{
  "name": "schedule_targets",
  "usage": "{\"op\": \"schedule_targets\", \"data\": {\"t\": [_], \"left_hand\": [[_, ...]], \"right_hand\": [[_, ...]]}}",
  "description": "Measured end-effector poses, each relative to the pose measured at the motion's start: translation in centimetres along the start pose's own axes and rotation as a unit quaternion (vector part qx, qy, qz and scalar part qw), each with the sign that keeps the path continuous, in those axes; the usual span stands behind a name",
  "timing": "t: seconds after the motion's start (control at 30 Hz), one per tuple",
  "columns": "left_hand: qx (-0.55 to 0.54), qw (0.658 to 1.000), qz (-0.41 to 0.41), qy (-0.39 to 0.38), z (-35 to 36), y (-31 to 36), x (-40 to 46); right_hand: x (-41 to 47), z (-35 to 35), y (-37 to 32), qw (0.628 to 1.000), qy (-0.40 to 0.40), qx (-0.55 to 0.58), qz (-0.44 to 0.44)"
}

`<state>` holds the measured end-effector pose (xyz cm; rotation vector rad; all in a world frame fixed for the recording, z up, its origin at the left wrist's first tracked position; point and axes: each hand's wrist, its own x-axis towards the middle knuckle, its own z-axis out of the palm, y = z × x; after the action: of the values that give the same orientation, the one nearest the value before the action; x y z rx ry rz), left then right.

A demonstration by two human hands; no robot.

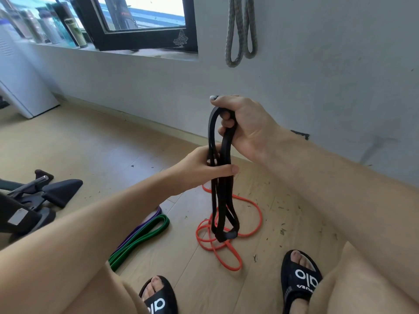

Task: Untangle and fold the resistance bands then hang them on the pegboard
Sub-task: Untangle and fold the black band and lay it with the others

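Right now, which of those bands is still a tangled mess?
The orange band on the floor: it lies in loose, crossing loops. The green band and purple band lie folded flat.

The grey braided rope loops [241, 30] run off the top edge; the blurred bottles [56, 26] beside them are unreadable.

Grey wall [317, 64], wood floor [113, 143], dark-framed window [145, 30].

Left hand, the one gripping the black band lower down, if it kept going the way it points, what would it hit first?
Probably the right forearm. The left hand points rightward across the black band, though depth between them is unclear.
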<state>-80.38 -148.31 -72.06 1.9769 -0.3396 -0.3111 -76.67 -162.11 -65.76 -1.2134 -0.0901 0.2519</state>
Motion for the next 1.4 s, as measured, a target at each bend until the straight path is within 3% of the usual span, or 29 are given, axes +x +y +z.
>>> {"op": "schedule_targets", "data": {"t": [0.27, 0.53, 0.83, 1.23, 1.4], "left_hand": [[-0.019, 0.999, -0.019, 0.020, -0.3, -0.6, -0.6], [0.143, 0.989, -0.032, -0.002, -1.6, -1.9, -1.3], [-0.004, 0.998, -0.052, -0.017, -3.8, -1.5, -4.0], [0.025, 0.999, 0.011, 0.017, -2.6, -1.6, -2.7], [0.059, 0.996, 0.059, 0.037, -1.9, -1.3, -2.2]], "right_hand": [[0.2, -1.2, -0.8, 0.995, 0.045, 0.072, 0.049], [0.4, -1.9, -0.4, 0.994, 0.065, 0.050, 0.071], [-0.1, -0.3, -0.4, 0.999, -0.016, 0.026, 0.044], [-2.1, 2.8, -0.9, 0.984, -0.171, -0.040, -0.021], [-2.4, 3.3, -0.9, 0.981, -0.183, -0.063, -0.030]]}}
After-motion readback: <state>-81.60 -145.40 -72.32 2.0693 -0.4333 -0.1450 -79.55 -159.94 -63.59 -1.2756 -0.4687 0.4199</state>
